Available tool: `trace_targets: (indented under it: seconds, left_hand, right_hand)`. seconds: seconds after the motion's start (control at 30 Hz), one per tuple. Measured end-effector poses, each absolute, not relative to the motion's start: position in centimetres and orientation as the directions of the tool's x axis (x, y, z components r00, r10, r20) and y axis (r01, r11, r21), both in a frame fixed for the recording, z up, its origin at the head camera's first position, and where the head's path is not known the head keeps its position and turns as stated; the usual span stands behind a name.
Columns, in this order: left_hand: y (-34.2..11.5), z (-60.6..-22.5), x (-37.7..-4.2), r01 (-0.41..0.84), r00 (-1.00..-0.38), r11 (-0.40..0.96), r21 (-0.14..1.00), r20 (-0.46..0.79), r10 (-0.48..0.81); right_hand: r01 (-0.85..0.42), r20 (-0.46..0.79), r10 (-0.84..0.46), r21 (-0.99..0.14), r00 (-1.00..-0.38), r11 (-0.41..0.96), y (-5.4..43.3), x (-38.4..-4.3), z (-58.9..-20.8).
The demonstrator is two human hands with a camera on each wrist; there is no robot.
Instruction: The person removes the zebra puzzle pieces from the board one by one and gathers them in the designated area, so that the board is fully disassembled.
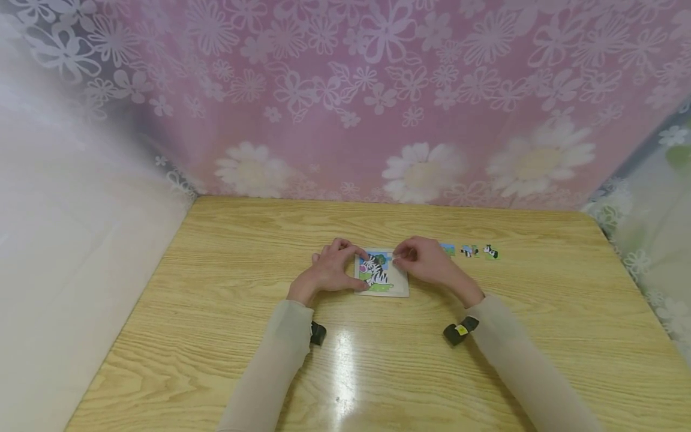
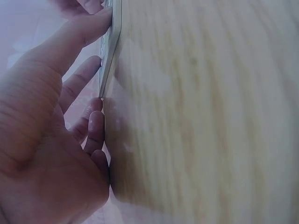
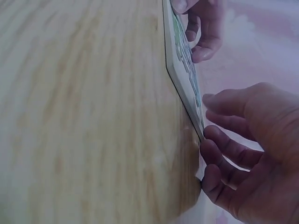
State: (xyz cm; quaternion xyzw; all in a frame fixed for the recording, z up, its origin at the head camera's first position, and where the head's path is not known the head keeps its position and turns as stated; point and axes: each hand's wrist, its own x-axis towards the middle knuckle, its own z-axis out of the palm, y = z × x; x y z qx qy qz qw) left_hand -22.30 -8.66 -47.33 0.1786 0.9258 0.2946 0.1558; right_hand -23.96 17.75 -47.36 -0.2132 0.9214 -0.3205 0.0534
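Note:
A square zebra jigsaw puzzle board (image 1: 399,285) lies on the table, its left part filled with pieces and a pale bare strip along its right side. My left hand (image 1: 332,269) spans the board's left side, index fingertip on the upper part and thumb on the lower edge; its other fingers rest beside the board. At the upper right corner my right hand (image 1: 424,259) pinches a small puzzle piece, mostly hidden by the fingertips. In the right wrist view, the right thumb and fingers (image 3: 229,103) are right at the board's edge.
Several loose puzzle pieces (image 1: 469,251) lie in a row to the right of the right hand. The wood-grain table (image 1: 243,252) meets a pink flowered curtain (image 1: 324,120) at the back. Pale cloth hangs at the left and right sides.

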Motion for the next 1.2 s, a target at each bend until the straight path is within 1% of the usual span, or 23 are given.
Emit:
trace_targets:
  seconds: [0.13, 0.43, 0.83, 1.07, 1.2]
  left_hand:
    - [-8.7, -47.4, -22.3, 0.239, -0.888, 0.764, 0.6, -0.184, 0.422]
    - [-8.5, -47.3, -22.3, 0.229, -0.892, 0.768, 0.598, -0.186, 0.411]
    - [-6.9, -47.1, -22.1, 0.156, -0.939, 0.808, 0.569, -0.169, 0.3]
    - [-6.5, -46.9, -22.1, 0.107, -0.951, 0.819, 0.563, -0.184, 0.25]
    - [-6.3, -46.8, -22.2, 0.101, -0.953, 0.829, 0.55, -0.187, 0.24]
  right_hand:
    - [-0.372, 0.034, -0.436, -0.582, -0.899, 0.723, 17.4, -24.3, -47.6]
    - [-0.37, 0.036, -0.428, -0.574, -0.903, 0.731, 16.7, -24.4, -47.4]
    - [-0.329, 0.001, -0.406, -0.586, -0.914, 0.74, 16.4, -24.6, -47.5]
    - [-0.306, -0.015, -0.393, -0.603, -0.919, 0.737, 16.2, -24.7, -47.5]
    - [-0.272, -0.031, -0.372, -0.625, -0.928, 0.731, 16.3, -24.7, -47.4]
